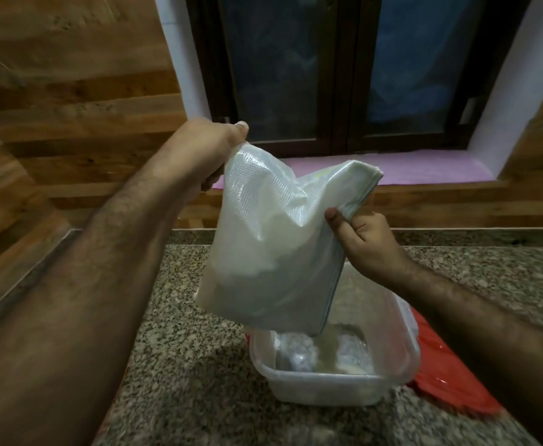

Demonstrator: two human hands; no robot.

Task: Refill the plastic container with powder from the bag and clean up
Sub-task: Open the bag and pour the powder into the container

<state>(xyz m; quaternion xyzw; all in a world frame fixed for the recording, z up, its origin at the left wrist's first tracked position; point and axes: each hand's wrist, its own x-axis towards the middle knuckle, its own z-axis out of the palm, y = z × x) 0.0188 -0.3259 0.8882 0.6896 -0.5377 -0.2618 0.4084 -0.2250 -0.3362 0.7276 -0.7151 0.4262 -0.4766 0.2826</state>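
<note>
A: Bag (273, 239) first, where's it sit vs. the hands?

B: Up in the air, tilted, betw. both hands. Left hand (206, 152) pinches the top left corner, thumb on top, fingers curled under. Right hand (370, 243) grips the right edge lower down, thumb pressed on the front, fingers curled behind. Most of the bag hangs below and betw. the two grips; the upper right corner sticks up above the right hand.

A: And the container?

B: Plastic container (334, 378) is on the granite counter (180, 365), directly under the bag. Bag's lowest corner points down into it, just inside the rim. White powder shows thru the bag's lower part; some whitish residue on the container floor, blurry tho.

A: Anything else nearby?

B: Red lid-like thing (447, 375) on the counter, right of the container, partly behind it. Window (354, 69) w/ a pink sill (424, 169) beyond the counter, wood-look wall (70, 91) to the left.
</note>
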